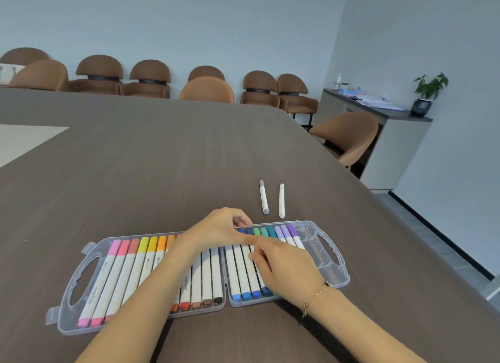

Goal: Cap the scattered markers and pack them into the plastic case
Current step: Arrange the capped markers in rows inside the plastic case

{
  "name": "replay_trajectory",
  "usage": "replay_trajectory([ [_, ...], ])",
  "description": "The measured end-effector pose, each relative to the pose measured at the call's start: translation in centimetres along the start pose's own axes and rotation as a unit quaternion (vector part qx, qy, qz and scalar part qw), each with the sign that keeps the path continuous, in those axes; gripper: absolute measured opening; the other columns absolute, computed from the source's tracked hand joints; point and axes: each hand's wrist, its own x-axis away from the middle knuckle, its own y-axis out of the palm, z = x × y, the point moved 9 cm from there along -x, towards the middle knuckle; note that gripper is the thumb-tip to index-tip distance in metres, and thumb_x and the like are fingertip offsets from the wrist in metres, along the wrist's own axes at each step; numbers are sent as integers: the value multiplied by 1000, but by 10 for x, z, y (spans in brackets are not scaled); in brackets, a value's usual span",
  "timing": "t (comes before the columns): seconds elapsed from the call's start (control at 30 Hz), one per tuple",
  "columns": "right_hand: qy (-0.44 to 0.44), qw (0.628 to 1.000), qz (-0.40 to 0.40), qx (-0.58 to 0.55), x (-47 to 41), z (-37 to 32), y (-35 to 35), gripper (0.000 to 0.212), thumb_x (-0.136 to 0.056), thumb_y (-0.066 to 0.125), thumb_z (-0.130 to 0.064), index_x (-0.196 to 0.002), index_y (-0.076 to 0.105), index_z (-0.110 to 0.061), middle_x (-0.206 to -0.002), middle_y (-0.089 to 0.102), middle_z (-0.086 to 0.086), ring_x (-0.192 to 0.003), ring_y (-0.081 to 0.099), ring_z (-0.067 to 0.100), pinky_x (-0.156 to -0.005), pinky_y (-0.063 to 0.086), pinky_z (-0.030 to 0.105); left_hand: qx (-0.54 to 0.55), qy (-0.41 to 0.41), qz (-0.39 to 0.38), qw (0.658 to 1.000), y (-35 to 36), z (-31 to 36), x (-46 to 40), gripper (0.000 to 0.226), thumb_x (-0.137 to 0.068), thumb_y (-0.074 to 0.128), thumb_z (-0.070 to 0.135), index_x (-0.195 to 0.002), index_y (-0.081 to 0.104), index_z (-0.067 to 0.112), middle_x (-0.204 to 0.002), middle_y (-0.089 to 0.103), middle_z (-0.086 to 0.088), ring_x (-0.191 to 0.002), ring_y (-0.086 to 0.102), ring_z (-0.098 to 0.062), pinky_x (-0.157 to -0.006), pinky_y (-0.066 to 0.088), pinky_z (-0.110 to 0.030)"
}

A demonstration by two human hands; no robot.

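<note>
Case: clear plastic case (328, 250) lies opened flat on the tabletop (162, 160), two trays side by side, near edge toward the person.
Left tray: markers packed in a row, pink through orange at the left, reds, browns and one black at the right; the middle of the row is hidden under the left forearm, so no full count.
Right tray: blues, greens, teal and three purples in a row; bare slots show at its right end.
Loose markers: two, both capped, a grey-capped marker (263, 197) and a white-capped marker (281, 201), on the tabletop just beyond the far edge of the right tray.
Long axis: both loose markers run near-to-far, roughly parallel, apart from each other.
Left hand: left hand (221, 227) over the far edge at the hinge, fingers curled down onto marker tops; whether it pinches one cannot be told.
Right hand: right hand (284, 265) lies over the right tray, fingers bent, tips touching marker barrels.
Key relation: loose markers lie beyond and slightly right of both hands; the left hand looks nearer.
Judgement: packing nearly done; two markers left to seat.
</note>
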Motion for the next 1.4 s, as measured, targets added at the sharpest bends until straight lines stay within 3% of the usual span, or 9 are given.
replay_trajectory([
  [0.4, -29, 999, 12, 31, 0, -4, 7, 38, -101, 29, -33, -138, 37, -27, -110, 60, -1, -93, 58, 16, -71, 41, 27, 4, 1, -14, 1000, 3, 5, -1, 28, -74, 77, 33, -96, 63, 23, -95, 62, 5, -84, 57, -8, -75, 50, -23],
  [0.47, -16, 999, -32, -10, -1, -1, 7, 28, -100, 35, -34, -124, 49, -27, -92, 59, -5, -77, 55, 9, -66, 39, 21, 2, -5, -23, 1000, 3, 1, -4, 26, -74, 77, 36, -94, 63, 25, -94, 64, 5, -81, 57, -7, -74, 50, -23],
  [0.57, 76, 975, -92, -186, -19, 35, -4, 24, -95, 49, -36, -74, 51, -24, -62, 46, -8, -52, 41, 2, -53, 35, 12, 13, -6, -23, 1000, -2, -2, -8, 17, -86, 65, 38, -93, 68, 23, -89, 67, 8, -80, 60, -5, -77, 51, -26],
  [0.67, 183, 967, -12, -175, -58, 104, -32, 25, -97, 48, -33, -77, 54, -17, -67, 53, -3, -57, 49, 5, -55, 41, 14, -7, -47, -5, 999, -15, -6, -22, 25, -94, 50, 40, -96, 68, 23, -93, 65, 10, -88, 59, -3, -74, 46, -20],
  [0.83, 267, 957, -54, -102, -111, 164, -4, 40, -95, 47, -41, -63, 45, -17, -58, 44, 2, -50, 44, 10, -48, 33, 18, -61, -74, 84, 992, -45, -2, -66, 20, -96, 49, 28, -96, 66, 19, -87, 63, 6, -86, 58, -8, -85, 48, -27],
  [1.07, 264, 959, -89, -49, -136, 170, 18, 22, -93, 52, -32, -88, 52, -11, -67, 47, 1, -59, 49, 11, -52, 37, 17, -32, -70, 123, 989, -31, 7, -100, 10, -95, 52, 26, -94, 61, 23, -91, 63, 5, -77, 58, -5, -70, 47, -19],
  [1.17, 251, 961, -75, -91, -125, 164, -5, 23, -93, 53, -33, -84, 54, -13, -67, 48, 2, -57, 50, 11, -50, 35, 18, -3, -35, 131, 991, -20, 32, -106, 24, -94, 52, 33, -116, 59, 23, -106, 61, 4, -85, 60, -9, -77, 50, -21],
  [1.23, 216, 966, -85, -118, -105, 151, -27, 27, -94, 51, -33, -74, 53, -15, -65, 48, 2, -55, 47, 10, -50, 35, 18, 45, -16, 124, 991, -15, 50, -106, 35, -94, 52, 37, -127, 52, 25, -107, 58, 6, -81, 62, -7, -68, 49, -14],
  [1.4, 172, 948, -213, -165, -26, 122, -35, 28, -92, 49, -35, -77, 53, -12, -67, 48, 5, -56, 45, 15, -54, 40, 21, 69, 26, 22, 997, 12, 88, -94, 19, -90, 61, 30, -103, 69, 20, -86, 72, 1, -70, 65, -8, -56, 48, -12],
])
